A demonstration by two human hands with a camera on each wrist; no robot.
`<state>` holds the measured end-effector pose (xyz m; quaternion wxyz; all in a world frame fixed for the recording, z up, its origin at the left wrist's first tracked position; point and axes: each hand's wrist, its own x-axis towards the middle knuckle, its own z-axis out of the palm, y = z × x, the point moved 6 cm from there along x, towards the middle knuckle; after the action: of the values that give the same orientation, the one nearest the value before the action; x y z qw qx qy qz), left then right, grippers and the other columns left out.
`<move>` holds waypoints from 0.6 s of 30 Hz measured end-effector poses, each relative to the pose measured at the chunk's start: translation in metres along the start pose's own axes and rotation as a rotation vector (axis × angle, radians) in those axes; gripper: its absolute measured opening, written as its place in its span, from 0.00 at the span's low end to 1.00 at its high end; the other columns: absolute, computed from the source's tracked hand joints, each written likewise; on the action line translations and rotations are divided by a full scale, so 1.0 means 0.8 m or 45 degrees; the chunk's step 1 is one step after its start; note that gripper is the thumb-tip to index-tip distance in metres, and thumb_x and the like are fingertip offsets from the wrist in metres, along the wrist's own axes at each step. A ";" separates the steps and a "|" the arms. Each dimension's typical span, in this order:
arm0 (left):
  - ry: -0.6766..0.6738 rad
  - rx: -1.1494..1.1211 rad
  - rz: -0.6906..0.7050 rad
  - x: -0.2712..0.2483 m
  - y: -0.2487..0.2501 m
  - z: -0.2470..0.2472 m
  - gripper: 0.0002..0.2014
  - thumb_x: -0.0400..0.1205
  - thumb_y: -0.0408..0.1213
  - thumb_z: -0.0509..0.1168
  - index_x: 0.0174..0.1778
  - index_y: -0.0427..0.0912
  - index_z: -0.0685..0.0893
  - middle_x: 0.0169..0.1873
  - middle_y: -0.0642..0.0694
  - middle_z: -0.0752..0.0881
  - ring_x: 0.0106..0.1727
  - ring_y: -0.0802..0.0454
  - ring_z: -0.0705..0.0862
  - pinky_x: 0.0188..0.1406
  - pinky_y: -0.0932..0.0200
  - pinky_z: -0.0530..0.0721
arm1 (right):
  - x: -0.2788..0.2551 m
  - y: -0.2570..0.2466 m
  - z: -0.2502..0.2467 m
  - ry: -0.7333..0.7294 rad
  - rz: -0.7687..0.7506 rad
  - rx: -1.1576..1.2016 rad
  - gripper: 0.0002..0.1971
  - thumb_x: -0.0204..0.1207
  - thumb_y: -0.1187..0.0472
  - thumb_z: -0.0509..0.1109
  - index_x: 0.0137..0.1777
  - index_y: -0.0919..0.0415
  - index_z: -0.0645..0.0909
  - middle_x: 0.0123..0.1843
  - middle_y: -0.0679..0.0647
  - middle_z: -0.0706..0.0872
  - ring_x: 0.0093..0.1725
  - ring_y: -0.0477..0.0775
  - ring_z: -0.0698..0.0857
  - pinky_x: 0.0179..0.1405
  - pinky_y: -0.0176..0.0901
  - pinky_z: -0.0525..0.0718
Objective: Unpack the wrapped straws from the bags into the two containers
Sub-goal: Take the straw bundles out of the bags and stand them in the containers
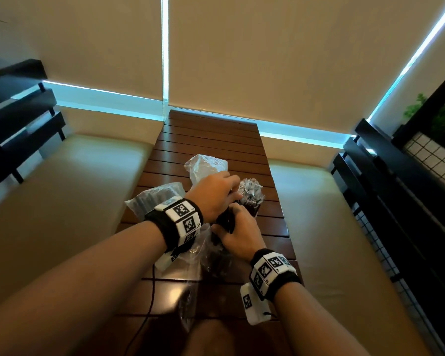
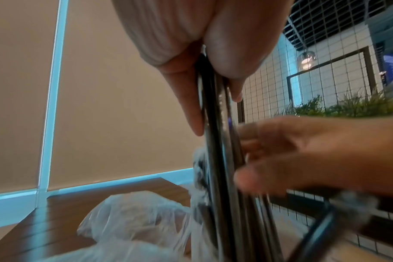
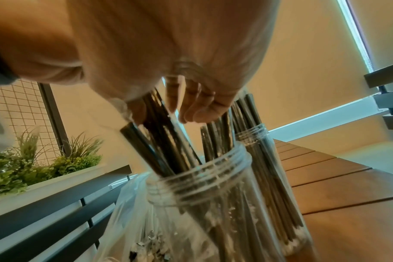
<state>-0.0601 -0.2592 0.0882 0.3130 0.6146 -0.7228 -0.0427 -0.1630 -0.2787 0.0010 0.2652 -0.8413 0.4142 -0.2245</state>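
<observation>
Dark wrapped straws (image 1: 225, 222) stand in a bundle between my two hands over the slatted wooden table (image 1: 211, 140). My left hand (image 1: 215, 194) pinches several straws (image 2: 215, 124) between thumb and fingers. Lower down, my right hand (image 1: 235, 232) curls round the same bundle. In the right wrist view my right hand (image 3: 168, 109) grips straw tops (image 3: 159, 141) sticking out of the near clear jar (image 3: 213, 177). A second clear jar (image 3: 256, 134), also holding straws, stands just behind it and shows at the right of my hands (image 1: 252, 201).
A crumpled clear bag (image 1: 206, 167) lies beyond my hands. A bag of straws (image 1: 154, 199) sits to the left, and another clear bag (image 1: 188, 304) is near the table's front edge. Cushioned benches (image 1: 62, 188) flank the table. A black railing (image 1: 396, 188) stands at right.
</observation>
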 end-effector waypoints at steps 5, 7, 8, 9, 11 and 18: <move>-0.157 0.014 -0.015 -0.020 -0.024 0.048 0.09 0.82 0.42 0.67 0.43 0.41 0.79 0.41 0.46 0.80 0.41 0.48 0.78 0.47 0.48 0.81 | -0.028 0.025 -0.024 0.321 -0.001 -0.027 0.18 0.70 0.53 0.71 0.58 0.52 0.73 0.54 0.45 0.72 0.50 0.44 0.76 0.44 0.37 0.81; -0.205 0.035 -0.005 -0.026 -0.030 0.064 0.09 0.83 0.44 0.65 0.44 0.41 0.79 0.44 0.47 0.80 0.43 0.47 0.80 0.49 0.48 0.82 | -0.037 0.034 -0.030 0.433 0.050 -0.053 0.17 0.69 0.58 0.71 0.56 0.53 0.72 0.55 0.46 0.71 0.49 0.45 0.74 0.41 0.33 0.76; -0.239 0.072 -0.013 -0.028 -0.032 0.072 0.10 0.84 0.46 0.64 0.46 0.41 0.79 0.45 0.47 0.80 0.45 0.47 0.81 0.49 0.49 0.82 | -0.039 0.037 -0.031 0.459 0.088 -0.049 0.17 0.70 0.61 0.69 0.57 0.53 0.72 0.56 0.47 0.71 0.48 0.45 0.74 0.39 0.33 0.75; -0.283 0.156 -0.019 -0.031 -0.036 0.081 0.12 0.85 0.49 0.62 0.49 0.42 0.80 0.48 0.48 0.80 0.47 0.47 0.81 0.50 0.49 0.82 | -0.040 0.041 -0.030 0.463 0.134 -0.018 0.17 0.71 0.64 0.68 0.59 0.54 0.72 0.58 0.48 0.71 0.47 0.44 0.74 0.39 0.35 0.75; -0.350 0.377 -0.020 -0.038 -0.044 0.091 0.18 0.85 0.56 0.56 0.56 0.46 0.79 0.54 0.49 0.79 0.55 0.48 0.80 0.56 0.48 0.80 | -0.038 0.046 -0.024 0.389 0.236 0.098 0.20 0.74 0.69 0.64 0.65 0.56 0.71 0.62 0.50 0.72 0.47 0.43 0.74 0.44 0.39 0.76; -0.324 0.311 -0.284 -0.041 -0.073 0.070 0.24 0.83 0.58 0.57 0.69 0.48 0.68 0.65 0.44 0.70 0.55 0.45 0.83 0.51 0.46 0.85 | -0.027 0.047 0.003 0.122 0.237 0.326 0.22 0.76 0.66 0.61 0.71 0.56 0.73 0.61 0.52 0.83 0.58 0.48 0.82 0.58 0.42 0.81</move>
<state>-0.0367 -0.2613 0.0044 0.1357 0.7138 -0.6839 -0.0664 -0.1949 -0.2798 -0.0282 0.3698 -0.7468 0.4707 -0.2898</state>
